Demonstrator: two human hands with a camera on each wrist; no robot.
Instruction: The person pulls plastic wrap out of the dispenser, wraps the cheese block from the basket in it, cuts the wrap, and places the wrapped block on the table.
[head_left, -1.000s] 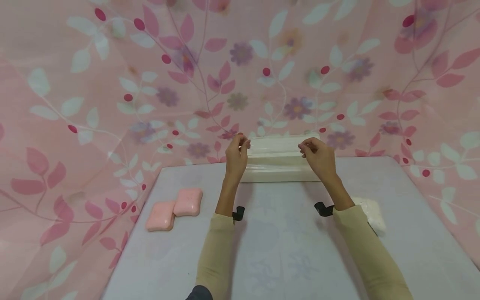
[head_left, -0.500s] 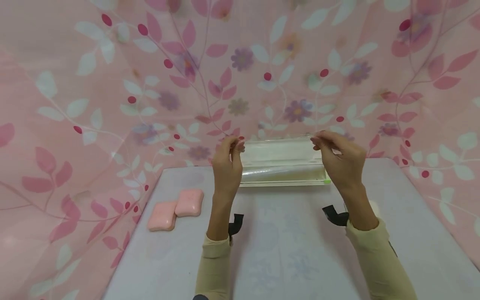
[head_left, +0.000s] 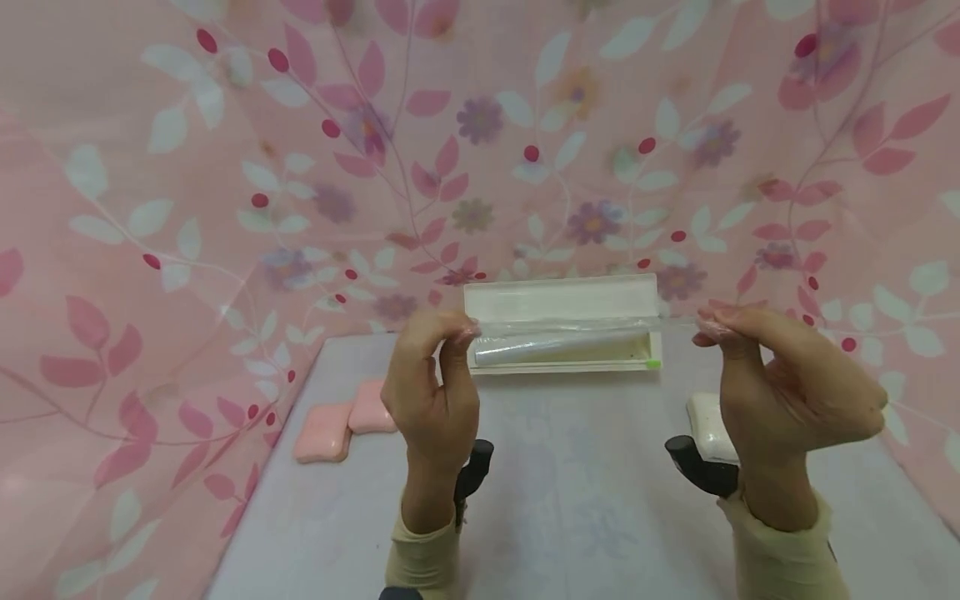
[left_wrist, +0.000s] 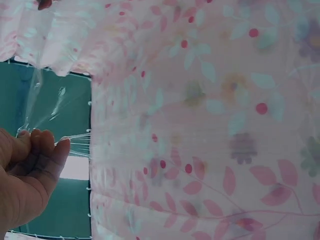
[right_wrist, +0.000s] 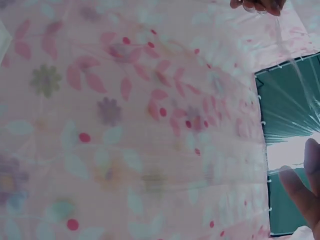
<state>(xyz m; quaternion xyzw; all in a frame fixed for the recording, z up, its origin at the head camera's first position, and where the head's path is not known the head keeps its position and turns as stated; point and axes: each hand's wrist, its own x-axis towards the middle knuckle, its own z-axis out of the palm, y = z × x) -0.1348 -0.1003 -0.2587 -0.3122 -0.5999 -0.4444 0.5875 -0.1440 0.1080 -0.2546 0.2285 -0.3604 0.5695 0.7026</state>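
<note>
Clear plastic wrap [head_left: 585, 325] stretches as a sheet between both hands above the table. At one corner my left hand [head_left: 431, 392] pinches it between thumb and fingers. My right hand [head_left: 780, 392] pinches the other corner, farther to the right. In the left wrist view, creases in the film fan out from the left hand's fingertips [left_wrist: 62, 142]. Behind the sheet stands a long white box [head_left: 562, 298] with its lid raised, and the wrap roll [head_left: 540, 347] lies inside. The right wrist view shows the right hand [right_wrist: 302, 195] partly, at the edge.
Two pink soap-like blocks [head_left: 322, 433] lie touching at the table's left. A white block [head_left: 708, 429] sits at the right, partly behind the right hand. A pink floral curtain [head_left: 480, 167] hangs behind the pale table [head_left: 562, 500].
Both hands have come back from the box toward the body and spread apart, drawing the plastic wrap out. The roll inside the box now shows.
</note>
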